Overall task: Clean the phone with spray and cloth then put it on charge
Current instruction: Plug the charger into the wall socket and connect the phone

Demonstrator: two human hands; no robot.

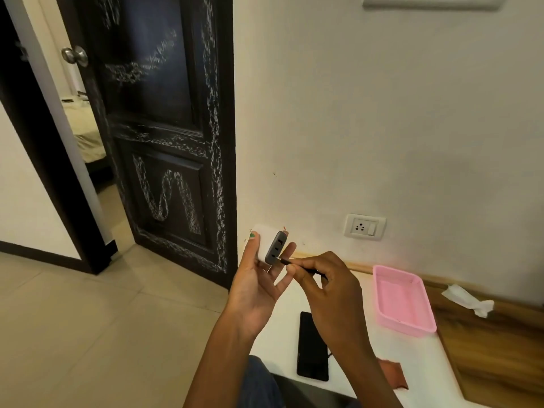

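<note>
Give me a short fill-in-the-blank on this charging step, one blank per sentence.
1. The left hand holds the white charger block with a grey port face in its ____.
2. The right hand pinches the thin black cable plug at the block's ____ port.
3. The black slab phone lies ____ on the white tabletop.

Missing: fingers; lowest; flat

black phone [312, 346] flat on white table | white charger [269, 244] held

left hand [255, 285]: bare, no ring seen; thumbnail painted green
right hand [326, 285]: bare
forearms: no sleeves seen
leg: blue denim is worn
</note>
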